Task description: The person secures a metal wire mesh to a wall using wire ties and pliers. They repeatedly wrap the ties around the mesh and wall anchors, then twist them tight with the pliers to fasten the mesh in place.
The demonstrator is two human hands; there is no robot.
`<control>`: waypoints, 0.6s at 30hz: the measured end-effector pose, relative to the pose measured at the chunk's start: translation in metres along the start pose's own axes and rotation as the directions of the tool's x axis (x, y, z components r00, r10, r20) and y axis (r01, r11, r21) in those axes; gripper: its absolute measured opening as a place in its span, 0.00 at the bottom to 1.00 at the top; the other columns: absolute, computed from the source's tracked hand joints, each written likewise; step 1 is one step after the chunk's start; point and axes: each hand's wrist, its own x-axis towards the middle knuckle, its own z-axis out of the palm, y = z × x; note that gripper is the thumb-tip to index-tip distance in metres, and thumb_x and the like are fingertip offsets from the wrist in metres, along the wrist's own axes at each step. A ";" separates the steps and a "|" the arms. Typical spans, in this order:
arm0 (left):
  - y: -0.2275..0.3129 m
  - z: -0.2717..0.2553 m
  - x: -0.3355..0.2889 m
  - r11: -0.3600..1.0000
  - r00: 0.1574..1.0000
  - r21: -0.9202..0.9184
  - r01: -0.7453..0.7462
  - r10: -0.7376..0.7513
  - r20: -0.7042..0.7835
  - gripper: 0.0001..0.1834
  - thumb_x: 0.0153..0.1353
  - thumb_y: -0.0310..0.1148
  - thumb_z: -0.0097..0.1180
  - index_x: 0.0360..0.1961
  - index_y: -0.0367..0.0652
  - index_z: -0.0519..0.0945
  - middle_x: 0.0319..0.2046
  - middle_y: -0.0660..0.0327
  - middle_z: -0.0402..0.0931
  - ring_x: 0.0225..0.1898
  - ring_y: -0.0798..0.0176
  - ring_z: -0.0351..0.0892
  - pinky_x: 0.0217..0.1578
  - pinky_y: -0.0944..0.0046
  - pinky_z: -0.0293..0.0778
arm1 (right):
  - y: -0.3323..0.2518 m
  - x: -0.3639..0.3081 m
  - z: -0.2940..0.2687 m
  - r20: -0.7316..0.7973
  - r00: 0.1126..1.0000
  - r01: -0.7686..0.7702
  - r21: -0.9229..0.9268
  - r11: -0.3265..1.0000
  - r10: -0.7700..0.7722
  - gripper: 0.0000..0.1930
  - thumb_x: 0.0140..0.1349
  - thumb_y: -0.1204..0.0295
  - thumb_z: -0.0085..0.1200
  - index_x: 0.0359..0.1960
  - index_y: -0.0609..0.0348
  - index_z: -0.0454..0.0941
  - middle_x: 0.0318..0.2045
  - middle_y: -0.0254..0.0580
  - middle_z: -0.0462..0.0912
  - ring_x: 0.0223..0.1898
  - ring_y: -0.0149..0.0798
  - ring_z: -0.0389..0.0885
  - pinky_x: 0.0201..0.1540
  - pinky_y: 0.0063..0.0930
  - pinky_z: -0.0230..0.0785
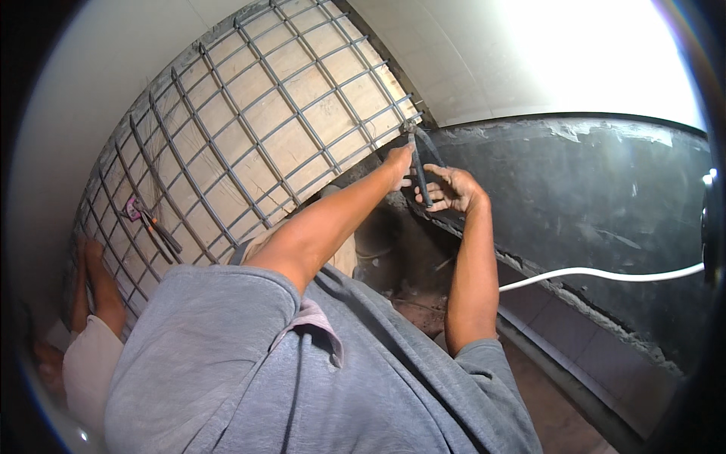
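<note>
A pair of long-handled pincers (pixel 421 170) has its head at the corner of a rebar grid (pixel 242 113), its two dark handles spread apart. My right hand (pixel 457 189) is on the handles, the thumb by one and the curled fingers around the lower end of the other. Close against the pincers on the left, my left hand (pixel 398 165) is closed, its thumb near the tool's head. What sits between its fingers is hidden.
Pale plywood (pixel 318 117) backs the grid. Orange-handled pliers (pixel 157 227) and a pink item (pixel 134 209) rest on the bars. Another person's arm (pixel 106 291) is at far left. A dark panel (pixel 567 189) and white hose (pixel 605 273) lie right.
</note>
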 end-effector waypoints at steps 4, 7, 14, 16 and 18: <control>-0.018 0.026 0.051 0.975 1.000 -0.223 0.020 -0.019 0.007 0.23 0.65 0.41 0.48 0.55 0.35 0.70 0.50 0.47 0.72 0.49 0.48 0.74 0.44 0.44 0.72 | -0.042 -0.014 0.004 0.022 0.999 -0.036 -0.163 0.986 0.040 0.27 0.71 0.53 0.41 0.64 0.58 0.63 0.41 0.57 0.82 0.40 0.49 0.85 0.37 0.47 0.79; -0.015 0.039 0.069 0.925 0.995 -0.367 0.094 -0.098 0.007 0.22 0.65 0.39 0.51 0.56 0.36 0.69 0.51 0.49 0.72 0.49 0.51 0.74 0.42 0.46 0.72 | -0.061 -0.013 0.002 -0.020 0.998 -0.068 -0.233 0.970 0.066 0.20 0.71 0.58 0.43 0.54 0.62 0.71 0.35 0.56 0.82 0.32 0.47 0.85 0.30 0.41 0.78; 0.006 0.059 0.044 0.997 0.969 -0.039 0.062 -0.070 -0.237 0.38 0.62 0.51 0.47 0.69 0.42 0.57 0.67 0.45 0.57 0.67 0.46 0.58 0.62 0.41 0.58 | -0.080 -0.014 -0.010 -0.203 0.976 -0.109 -0.168 0.980 0.074 0.12 0.70 0.65 0.46 0.42 0.62 0.70 0.24 0.46 0.79 0.20 0.36 0.78 0.17 0.26 0.71; 0.001 0.059 0.049 0.996 0.947 -0.056 0.075 -0.089 -0.309 0.38 0.61 0.58 0.46 0.65 0.43 0.62 0.66 0.47 0.58 0.63 0.47 0.62 0.60 0.35 0.57 | -0.081 -0.016 -0.008 -0.228 0.971 -0.117 -0.202 0.972 0.070 0.11 0.70 0.64 0.47 0.42 0.60 0.70 0.22 0.42 0.78 0.16 0.31 0.75 0.15 0.23 0.69; -0.018 0.041 0.098 0.962 0.986 -0.265 -0.059 0.014 -0.168 0.40 0.58 0.64 0.49 0.64 0.49 0.66 0.66 0.50 0.59 0.65 0.48 0.59 0.62 0.32 0.52 | -0.085 -0.014 -0.001 -0.241 0.969 -0.109 -0.209 0.972 0.057 0.11 0.68 0.64 0.49 0.41 0.60 0.70 0.20 0.40 0.78 0.14 0.28 0.72 0.12 0.20 0.65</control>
